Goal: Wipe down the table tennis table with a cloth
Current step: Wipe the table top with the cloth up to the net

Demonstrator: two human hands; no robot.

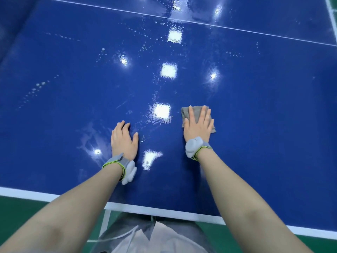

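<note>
Both hands flat: right (197,125) presses crumpled grey cloth (196,111) onto glossy, seemingly wet table (73,70).

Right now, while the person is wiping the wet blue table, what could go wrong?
1. The left hand rests flat on the shiny wet table, with no cloth under it, so it might slip if leaned on.
2. The small grey cloth under the right hand covers little, so droplets far to the left could get missed.
3. Streaks beside the left hand suggest the wiping may smear water rather than dry it.
</note>
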